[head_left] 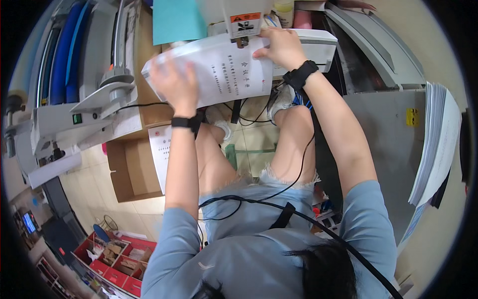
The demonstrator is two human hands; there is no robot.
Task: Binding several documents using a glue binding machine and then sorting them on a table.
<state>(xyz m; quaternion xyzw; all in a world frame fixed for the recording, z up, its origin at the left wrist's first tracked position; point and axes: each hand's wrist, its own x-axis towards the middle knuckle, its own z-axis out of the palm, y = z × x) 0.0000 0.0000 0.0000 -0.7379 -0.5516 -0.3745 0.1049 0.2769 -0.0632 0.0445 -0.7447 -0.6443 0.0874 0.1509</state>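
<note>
A white printed paper booklet [219,74] lies slanted under the head of a white machine [244,15], which carries an orange warning label and has a metal part touching or just above the paper's far edge. Blurred by motion, my left hand [175,82] is on the left end of the booklet with its fingers spread. At the far right corner, my right hand [285,48] grips the booklet, thumb on the printed face and fingers at the far edge. Whether the paper is one sheet or several cannot be told.
An open cardboard box [132,172] stands below on the left with another printed sheet [160,154] at its side. Machines with rollers [74,55] flank the left. A paper stack [433,144] rests at the right on a grey surface [383,124]. Black cables [279,197] cross my lap.
</note>
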